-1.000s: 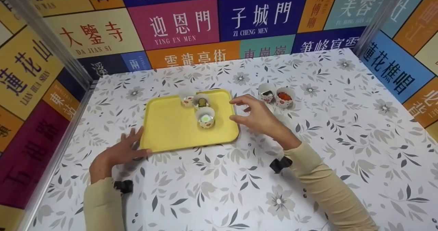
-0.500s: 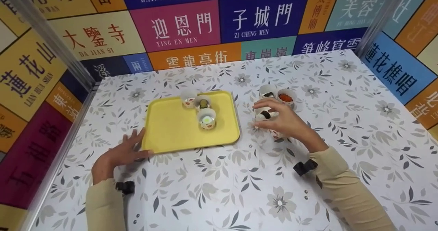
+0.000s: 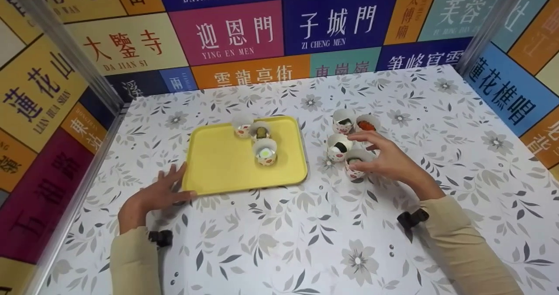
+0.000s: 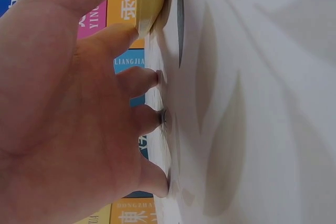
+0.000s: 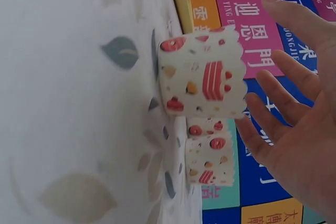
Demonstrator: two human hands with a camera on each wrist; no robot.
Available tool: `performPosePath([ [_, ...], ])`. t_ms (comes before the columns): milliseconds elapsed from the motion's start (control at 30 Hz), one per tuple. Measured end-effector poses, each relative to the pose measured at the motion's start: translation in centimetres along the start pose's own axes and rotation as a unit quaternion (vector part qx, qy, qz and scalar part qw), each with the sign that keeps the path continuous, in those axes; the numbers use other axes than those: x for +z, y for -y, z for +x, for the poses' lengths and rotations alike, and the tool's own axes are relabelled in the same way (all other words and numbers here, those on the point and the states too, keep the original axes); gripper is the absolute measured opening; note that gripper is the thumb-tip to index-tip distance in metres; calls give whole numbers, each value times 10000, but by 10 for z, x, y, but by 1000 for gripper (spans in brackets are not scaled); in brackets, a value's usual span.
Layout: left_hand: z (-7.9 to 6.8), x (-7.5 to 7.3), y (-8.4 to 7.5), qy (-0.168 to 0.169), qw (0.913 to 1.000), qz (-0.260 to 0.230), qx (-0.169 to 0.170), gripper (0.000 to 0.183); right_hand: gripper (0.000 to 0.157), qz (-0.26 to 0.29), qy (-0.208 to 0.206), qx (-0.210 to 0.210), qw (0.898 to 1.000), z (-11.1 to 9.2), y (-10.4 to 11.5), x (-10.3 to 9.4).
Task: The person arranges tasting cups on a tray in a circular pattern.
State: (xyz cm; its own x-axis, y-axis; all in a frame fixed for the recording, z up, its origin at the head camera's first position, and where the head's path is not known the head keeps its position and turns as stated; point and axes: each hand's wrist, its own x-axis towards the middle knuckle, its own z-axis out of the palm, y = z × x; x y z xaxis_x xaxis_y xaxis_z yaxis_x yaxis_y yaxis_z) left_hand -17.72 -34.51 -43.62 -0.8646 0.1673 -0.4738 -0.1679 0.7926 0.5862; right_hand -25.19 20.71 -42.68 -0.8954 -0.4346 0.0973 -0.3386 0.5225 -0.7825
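Note:
My left hand rests at the front left corner of the yellow tray, its thumb and index finger touching the edge. In the left wrist view, its other fingertips rest on the table. My right hand hovers with spread fingers around the nearest paper cup to the right of the tray. In the right wrist view, a gap shows between the fingers and this cake-patterned cup. Just left of it stands a cup with a white piece and a dark strip inside.
Behind these stand a cup with dark content and a cup with orange-red content. On the tray are three more cups: one at the back, one with a greenish-brown piece, and one with white-and-green content.
My right hand has moved right, from the tray's right edge, past the cup with the dark strip, to the nearest cup. The left hand stays at the tray's corner.

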Motion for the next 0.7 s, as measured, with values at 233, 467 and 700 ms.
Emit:
performPosePath([
  [233,1,1,-1,-4,10000,11,-59,108,79,45,371,32,9993,-3,-11,-8],
  [467,-1,1,0,-25,9999,-81,-64,108,88,153,660,297,9973,-3,-12,-14],
  [700,-1,2,-1,-54,10000,37,53,108,92,165,1083,657,9918,-7,-16,-17],
])
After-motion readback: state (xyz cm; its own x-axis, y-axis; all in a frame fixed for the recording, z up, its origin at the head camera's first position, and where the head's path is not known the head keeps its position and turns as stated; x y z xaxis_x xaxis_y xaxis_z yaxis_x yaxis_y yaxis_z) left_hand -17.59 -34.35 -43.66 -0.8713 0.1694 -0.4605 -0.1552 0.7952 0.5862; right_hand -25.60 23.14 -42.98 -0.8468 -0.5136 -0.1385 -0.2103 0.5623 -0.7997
